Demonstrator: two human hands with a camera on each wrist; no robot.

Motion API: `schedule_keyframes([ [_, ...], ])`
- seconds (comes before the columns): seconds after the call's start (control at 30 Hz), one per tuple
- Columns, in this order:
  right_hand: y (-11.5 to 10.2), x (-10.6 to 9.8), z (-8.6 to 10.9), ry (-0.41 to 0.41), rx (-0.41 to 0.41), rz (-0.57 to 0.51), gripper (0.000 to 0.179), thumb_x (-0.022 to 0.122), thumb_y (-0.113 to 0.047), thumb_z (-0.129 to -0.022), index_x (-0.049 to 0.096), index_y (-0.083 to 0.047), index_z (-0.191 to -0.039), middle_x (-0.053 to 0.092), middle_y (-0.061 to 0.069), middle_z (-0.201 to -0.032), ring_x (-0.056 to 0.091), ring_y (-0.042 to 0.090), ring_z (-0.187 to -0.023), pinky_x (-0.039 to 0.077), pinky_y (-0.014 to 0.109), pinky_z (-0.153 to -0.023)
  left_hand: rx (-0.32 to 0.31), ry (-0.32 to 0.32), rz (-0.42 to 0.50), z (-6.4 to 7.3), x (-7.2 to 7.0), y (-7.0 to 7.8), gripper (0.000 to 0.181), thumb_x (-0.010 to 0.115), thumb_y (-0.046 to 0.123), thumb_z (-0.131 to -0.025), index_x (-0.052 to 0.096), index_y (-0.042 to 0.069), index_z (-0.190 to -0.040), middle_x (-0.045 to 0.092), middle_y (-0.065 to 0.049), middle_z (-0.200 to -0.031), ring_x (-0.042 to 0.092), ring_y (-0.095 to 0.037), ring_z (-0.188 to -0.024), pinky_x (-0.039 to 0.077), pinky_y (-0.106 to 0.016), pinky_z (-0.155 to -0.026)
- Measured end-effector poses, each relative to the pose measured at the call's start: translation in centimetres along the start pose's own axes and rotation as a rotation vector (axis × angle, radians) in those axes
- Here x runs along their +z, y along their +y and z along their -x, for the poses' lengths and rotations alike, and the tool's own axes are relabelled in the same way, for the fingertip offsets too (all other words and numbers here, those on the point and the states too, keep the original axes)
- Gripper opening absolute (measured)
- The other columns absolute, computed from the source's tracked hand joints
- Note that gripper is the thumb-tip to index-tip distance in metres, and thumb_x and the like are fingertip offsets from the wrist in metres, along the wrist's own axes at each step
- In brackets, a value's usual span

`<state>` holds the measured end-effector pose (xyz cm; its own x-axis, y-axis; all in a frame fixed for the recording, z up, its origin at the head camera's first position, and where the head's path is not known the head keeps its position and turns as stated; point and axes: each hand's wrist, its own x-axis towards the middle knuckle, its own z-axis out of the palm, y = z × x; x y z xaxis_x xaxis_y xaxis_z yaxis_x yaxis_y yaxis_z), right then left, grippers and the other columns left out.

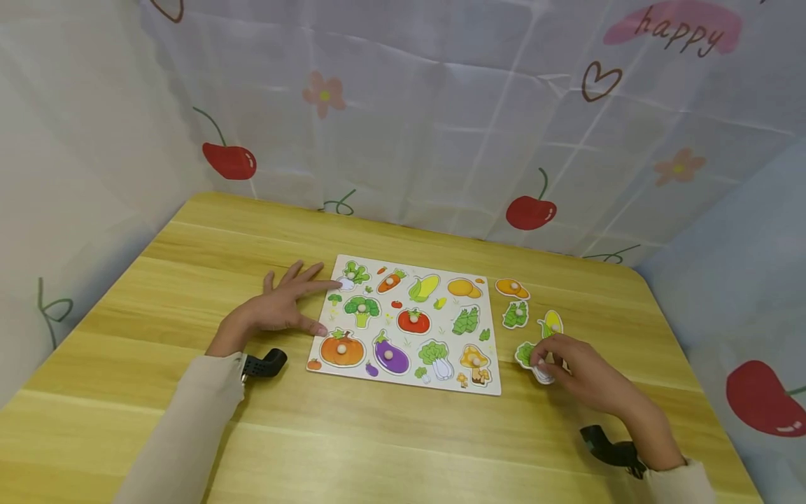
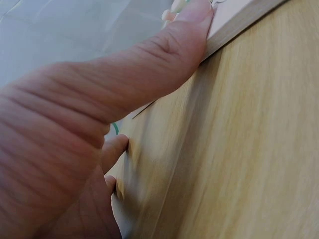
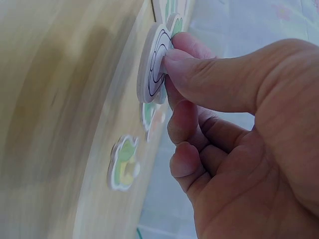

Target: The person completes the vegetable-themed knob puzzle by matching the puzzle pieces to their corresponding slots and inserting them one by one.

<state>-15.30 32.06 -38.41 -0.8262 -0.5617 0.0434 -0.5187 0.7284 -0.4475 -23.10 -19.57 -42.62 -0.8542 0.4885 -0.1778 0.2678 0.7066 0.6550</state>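
A wooden vegetable puzzle board (image 1: 403,378) lies flat on the table. My left hand (image 1: 280,304) rests at its left edge with fingers spread, thumb and index fingertip touching the board; the left wrist view shows the thumb (image 2: 174,47) on its edge. Beyond the board's right side, my right hand (image 1: 588,374) pinches a bok choy puzzle piece (image 1: 525,353) between thumb and fingers. That bok choy piece (image 3: 152,64) stands tilted above the tabletop in the right wrist view. Just behind this hand lies a corn piece (image 1: 553,322), partly covered by it in the head view.
Loose asparagus piece (image 1: 515,314) and potato piece (image 1: 511,288) lie right of the board. Seated knobbed pieces include a pumpkin (image 1: 352,353), an eggplant (image 1: 397,362) and a tomato (image 1: 423,323). A printed curtain (image 1: 403,154) hangs behind the wooden table (image 1: 378,448).
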Motion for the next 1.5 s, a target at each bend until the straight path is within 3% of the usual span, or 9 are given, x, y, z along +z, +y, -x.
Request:
schedule_keyframes([
  [0.4, -2.3, 0.6, -3.2, -0.050, -0.047, -0.023, 0.023, 0.070, 0.004, -0.088, 0.065, -0.017, -0.095, 0.061, -0.006, -0.091, 0.048, 0.004, -0.079, 0.045, 0.022, -0.067, -0.001, 0.006, 0.016, 0.0, 0.2, -0.2, 0.088, 0.084, 0.048, -0.076, 0.045, 0.025, -0.152, 0.008, -0.019, -0.168, -0.014, -0.047, -0.151, -0.020, -0.074, -0.106],
  [0.67, -3.5, 1.6, -4.9, -0.119, -0.009, -0.029, 0.018, 0.069, -0.001, -0.091, 0.066, -0.018, -0.097, 0.059, -0.009, -0.092, 0.049, 0.007, -0.079, 0.046, 0.023, -0.070, -0.004, 0.005, 0.005, -0.2, 0.3, -0.1, 0.088, 0.084, 0.048, -0.076, 0.045, 0.025, -0.152, 0.008, -0.019, -0.168, -0.013, -0.047, -0.152, -0.019, -0.075, -0.107],
  [1.5, -6.7, 4.4, -8.6, -0.229, -0.024, -0.063, 0.010, 0.066, -0.010, -0.096, 0.069, -0.018, -0.100, 0.059, -0.007, -0.097, 0.052, 0.010, -0.085, 0.048, 0.022, -0.074, -0.006, -0.006, -0.007, -0.1, 0.0, 0.1, 0.089, 0.083, 0.050, -0.076, 0.044, 0.025, -0.152, 0.007, -0.019, -0.168, -0.013, -0.048, -0.151, -0.019, -0.075, -0.107],
])
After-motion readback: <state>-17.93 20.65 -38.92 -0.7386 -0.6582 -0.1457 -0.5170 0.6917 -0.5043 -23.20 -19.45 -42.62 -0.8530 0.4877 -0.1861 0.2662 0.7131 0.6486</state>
